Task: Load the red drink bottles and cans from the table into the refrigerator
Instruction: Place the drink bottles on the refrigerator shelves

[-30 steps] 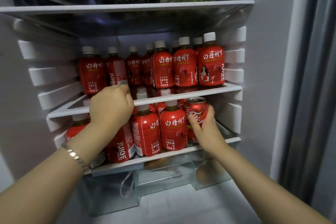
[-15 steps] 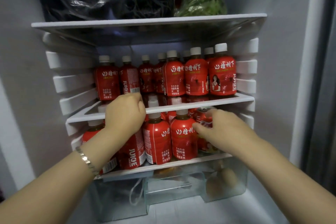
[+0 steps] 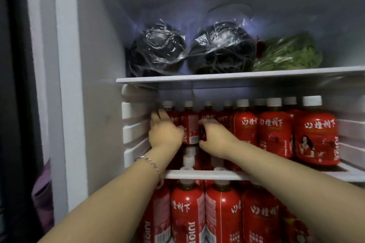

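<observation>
On the middle shelf of the refrigerator, a flat white-edged slab, glossy red bottles with white screw caps stand in rows. At its left end the left hand, a metal chain bracelet on its wrist, reaches the leftmost bottle. Its fingers are blurred, so I cannot tell whether they grip. A barcode bottle stands between the hands. The right hand curls fingers and thumb round the next bottle. Above the shelf lie two dark bundles in crinkled clear film and leafy greens. Below it stand the lower bottles, their view partly blocked by both forearms.
</observation>
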`<action>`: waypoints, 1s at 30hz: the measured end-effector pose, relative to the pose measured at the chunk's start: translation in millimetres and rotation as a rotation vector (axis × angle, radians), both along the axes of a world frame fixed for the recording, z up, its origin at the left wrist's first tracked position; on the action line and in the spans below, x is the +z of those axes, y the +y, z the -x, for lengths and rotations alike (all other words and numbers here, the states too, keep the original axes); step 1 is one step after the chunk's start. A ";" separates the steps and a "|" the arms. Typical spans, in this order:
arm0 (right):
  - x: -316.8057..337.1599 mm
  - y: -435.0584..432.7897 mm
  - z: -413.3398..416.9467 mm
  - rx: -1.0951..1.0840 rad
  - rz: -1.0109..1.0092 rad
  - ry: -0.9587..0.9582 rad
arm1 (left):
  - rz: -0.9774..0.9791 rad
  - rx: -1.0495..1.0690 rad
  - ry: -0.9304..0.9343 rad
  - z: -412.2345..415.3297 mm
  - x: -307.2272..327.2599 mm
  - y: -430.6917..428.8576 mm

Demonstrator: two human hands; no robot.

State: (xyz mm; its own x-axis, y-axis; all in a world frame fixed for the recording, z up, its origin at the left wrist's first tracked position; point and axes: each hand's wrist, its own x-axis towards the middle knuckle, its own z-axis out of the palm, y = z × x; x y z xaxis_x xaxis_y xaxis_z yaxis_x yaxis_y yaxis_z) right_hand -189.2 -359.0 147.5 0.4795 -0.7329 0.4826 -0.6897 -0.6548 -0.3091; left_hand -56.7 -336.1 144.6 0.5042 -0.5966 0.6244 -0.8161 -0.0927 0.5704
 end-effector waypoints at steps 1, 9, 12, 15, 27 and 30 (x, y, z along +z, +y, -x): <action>3.5 -12.7 -12.9 0.006 -0.041 0.036 | 0.000 0.010 -0.044 -4.4 0.2 -6.1; 6.2 -75.0 -57.5 -0.063 -0.018 0.025 | -0.072 0.111 -0.241 -22.5 -1.2 -33.8; 13.3 -81.2 -54.2 -0.046 0.042 0.045 | -0.111 0.101 -0.254 -19.4 0.3 -32.9; 17.0 -81.9 -54.7 0.006 -0.007 0.003 | -0.070 0.109 -0.243 -16.8 0.2 -29.0; 23.7 -48.9 -38.0 0.364 -0.068 -0.330 | 0.348 -0.034 0.046 -8.4 5.1 3.9; 25.5 -34.0 -51.4 0.753 -0.299 -0.549 | 0.535 -0.130 0.062 -0.4 1.0 25.7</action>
